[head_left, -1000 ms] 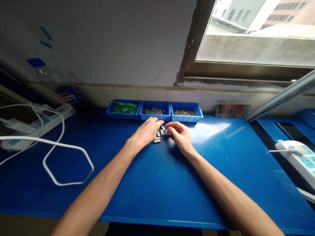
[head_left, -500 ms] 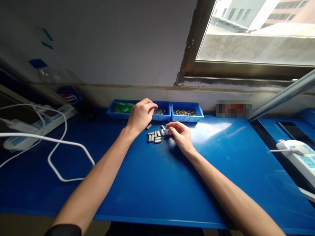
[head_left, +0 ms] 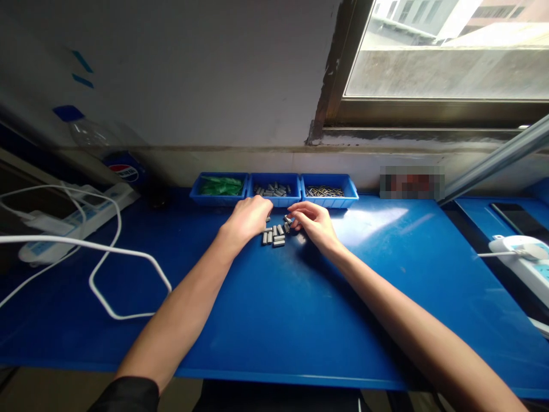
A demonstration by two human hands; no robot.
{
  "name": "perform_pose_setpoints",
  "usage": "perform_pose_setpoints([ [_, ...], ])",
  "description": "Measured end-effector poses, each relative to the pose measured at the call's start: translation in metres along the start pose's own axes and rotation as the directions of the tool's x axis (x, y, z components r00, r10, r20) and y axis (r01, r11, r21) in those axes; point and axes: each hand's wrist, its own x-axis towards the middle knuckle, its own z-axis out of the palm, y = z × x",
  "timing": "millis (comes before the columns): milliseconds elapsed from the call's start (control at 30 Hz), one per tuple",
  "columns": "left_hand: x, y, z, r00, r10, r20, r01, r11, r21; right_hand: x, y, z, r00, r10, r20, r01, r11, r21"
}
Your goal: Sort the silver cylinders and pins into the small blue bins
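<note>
Several small grey metal blocks (head_left: 278, 242) lie in a loose cluster on the blue table. My left hand (head_left: 252, 217) is at the cluster's left side, back upward and fingers curled down and closed. Whatever is between those fingertips is hidden; one grey block shows right beside them. On the other side my right hand (head_left: 315, 224) rests low over the table, thumb and fingers bent and a little apart. Its fingertips are beside a block (head_left: 287, 218) at the cluster's right edge, and I see nothing held in it.
Along the wall stand three blue bins: one with green pieces (head_left: 221, 185), one with grey blocks (head_left: 274, 189), one with thin metal pins (head_left: 325, 191). A white cable (head_left: 92, 280) loops at left near a bottle (head_left: 124, 170). A power strip (head_left: 521, 257) lies at right.
My left hand has come down and back from above the middle bin to the cluster of blocks. My right hand stays near the cluster's right side. The view has shifted slightly.
</note>
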Motion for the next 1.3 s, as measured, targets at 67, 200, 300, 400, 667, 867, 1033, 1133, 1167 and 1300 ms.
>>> perform_pose_setpoints([
  [67, 0.0, 0.002, -0.005, 1.0, 0.011, 0.023, -0.01, 0.999, -0.035, 0.001, 0.002, -0.001, 1.0, -0.007, -0.022, 0.007, 1.0, 0.008],
  [200, 0.003, -0.002, -0.015, 0.991, 0.131, 0.008, -0.122, 0.94, -0.32, -0.004, 0.005, -0.002, 0.997, -0.057, -0.052, 0.056, 0.998, -0.021],
  [300, 0.006, -0.008, -0.02, 0.981, 0.182, -0.067, -0.188, 0.812, -0.553, -0.006, 0.006, -0.002, 0.997, -0.067, -0.042, 0.066, 0.997, -0.029],
  [400, 0.007, -0.013, -0.024, 0.981, 0.171, -0.089, -0.185, 0.711, -0.678, -0.005, 0.008, -0.003, 0.998, -0.065, -0.023, 0.064, 0.997, -0.041],
  [667, 0.018, -0.008, -0.01, 0.929, -0.235, -0.287, -0.099, 0.589, -0.802, -0.007, 0.008, -0.002, 0.988, -0.14, -0.06, 0.122, 0.962, -0.243],
  [867, 0.023, -0.004, -0.001, 0.835, -0.188, -0.516, -0.185, 0.788, -0.587, -0.01, 0.005, 0.002, 0.935, -0.345, 0.08, 0.324, 0.741, -0.589],
  [1033, 0.017, -0.007, -0.011, 0.916, 0.166, -0.365, -0.3, 0.889, -0.346, -0.008, 0.009, 0.002, 0.937, -0.326, 0.123, 0.328, 0.706, -0.627],
  [1133, 0.014, -0.005, -0.015, 0.918, 0.186, -0.35, -0.288, 0.92, -0.268, -0.008, 0.01, 0.001, 0.951, -0.305, 0.054, 0.275, 0.754, -0.596],
  [1167, 0.013, -0.005, -0.017, 0.914, 0.177, -0.364, -0.281, 0.926, -0.254, -0.008, 0.009, 0.0, 0.956, -0.29, 0.037, 0.256, 0.769, -0.585],
  [1300, 0.009, -0.003, -0.021, 0.922, 0.199, -0.333, -0.3, 0.91, -0.287, -0.007, 0.006, -0.007, 0.979, -0.203, 0.027, 0.18, 0.791, -0.585],
])
